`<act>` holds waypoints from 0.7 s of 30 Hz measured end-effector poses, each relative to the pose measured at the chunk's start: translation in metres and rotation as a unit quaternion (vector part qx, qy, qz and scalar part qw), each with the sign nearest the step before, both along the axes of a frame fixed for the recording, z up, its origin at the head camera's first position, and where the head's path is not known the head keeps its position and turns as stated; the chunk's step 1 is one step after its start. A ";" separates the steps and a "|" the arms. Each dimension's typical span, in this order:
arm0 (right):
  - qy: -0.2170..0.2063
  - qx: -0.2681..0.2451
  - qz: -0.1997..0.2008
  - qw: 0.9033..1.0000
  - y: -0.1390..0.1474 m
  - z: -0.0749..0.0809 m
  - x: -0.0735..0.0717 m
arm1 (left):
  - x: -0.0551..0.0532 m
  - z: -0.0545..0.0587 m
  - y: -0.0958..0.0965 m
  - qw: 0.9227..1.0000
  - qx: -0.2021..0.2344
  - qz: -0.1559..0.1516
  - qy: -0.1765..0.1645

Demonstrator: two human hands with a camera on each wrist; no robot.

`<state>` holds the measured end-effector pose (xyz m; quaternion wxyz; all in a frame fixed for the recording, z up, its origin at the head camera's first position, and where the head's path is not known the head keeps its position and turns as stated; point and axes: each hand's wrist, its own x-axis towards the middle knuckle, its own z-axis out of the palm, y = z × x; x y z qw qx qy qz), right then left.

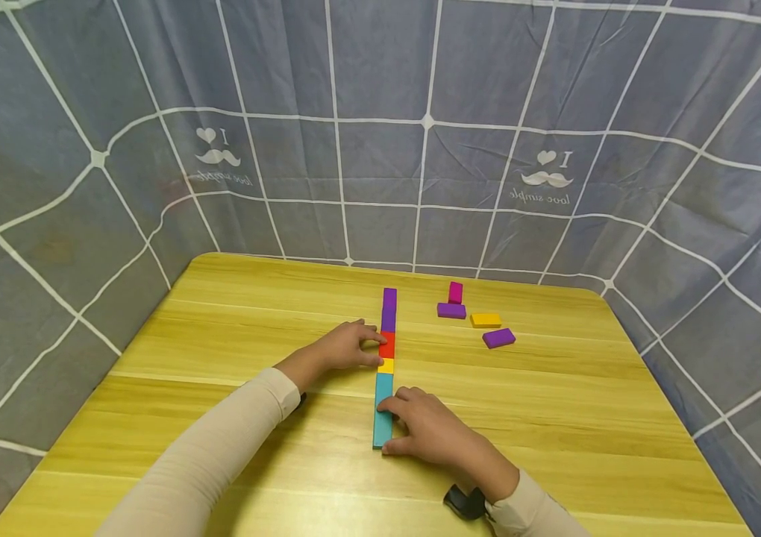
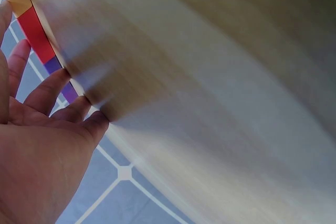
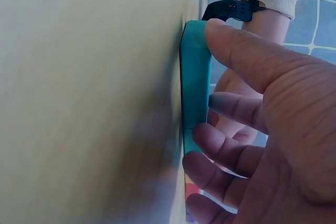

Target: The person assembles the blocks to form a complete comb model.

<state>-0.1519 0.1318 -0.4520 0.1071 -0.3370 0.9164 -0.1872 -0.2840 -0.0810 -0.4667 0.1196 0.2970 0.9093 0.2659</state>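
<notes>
A straight row of flat coloured blocks runs away from me. From far to near come purple blocks (image 1: pixel 389 317), a red block (image 1: pixel 387 345), a yellow block (image 1: pixel 388 366) and two teal blocks, the farther teal block (image 1: pixel 384 385) meeting the nearer teal block (image 3: pixel 195 82) end to end. My left hand (image 1: pixel 347 347) lies left of the row, thumb at the yellow block and a fingertip at the red one; its other fingertips rest on the table in the left wrist view. With thumb at its near end and index finger over it, my right hand (image 1: pixel 430 425) holds the nearer teal block.
Right of the row's far end lie loose blocks: a magenta block (image 1: pixel 456 292), a purple block (image 1: pixel 451 310), a yellow block (image 1: pixel 486 321) and another purple block (image 1: pixel 499 338). The wooden table (image 1: pixel 555 418) ends at a grey checked curtain (image 1: pixel 380 164).
</notes>
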 end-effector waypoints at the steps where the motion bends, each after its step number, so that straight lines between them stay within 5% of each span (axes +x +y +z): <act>1: 0.000 0.000 0.000 1.000 0.000 0.000 0.000 | 0.000 0.000 0.000 1.000 -0.001 -0.001 0.000; 11: -0.076 -0.048 0.000 0.996 0.014 0.002 -0.012 | 0.002 0.003 0.002 1.000 0.008 0.006 -0.012; 21: -0.030 -0.144 -0.068 0.987 0.055 0.009 -0.073 | -0.004 0.004 0.006 1.000 0.015 0.016 -0.001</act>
